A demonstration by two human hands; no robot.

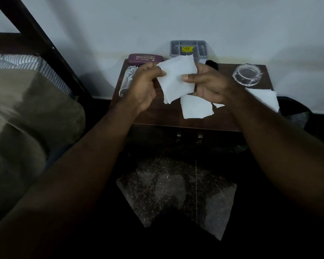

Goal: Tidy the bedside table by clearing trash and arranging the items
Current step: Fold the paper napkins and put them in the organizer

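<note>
Head view. The held sheet, white tissue or thin paper with ragged torn edges, is up in the air between both hands, above the bench. The left hand has its fingers curled and pinches the sheet's left edge. The right hand pinches the right edge, with the thumb on the near face and the fingers behind.

Just below the right hand, a second sheet lies flat on the bench with a small scrap beside it. A third sheet lies to the outside of the right wrist, at the bench edge.

Beyond the left hand are a maroon glasses case and a clear tumbler on its side. Beyond the right hand are a grey organiser tray and a glass ashtray.

Assessment: the paper is very light, limp and easily torn. It can be taken at any edge or crumpled whole, and the flat sheets need a fingertip pinch at a corner. The glassware is fragile and slippery, so it should be gripped around the body.
</note>
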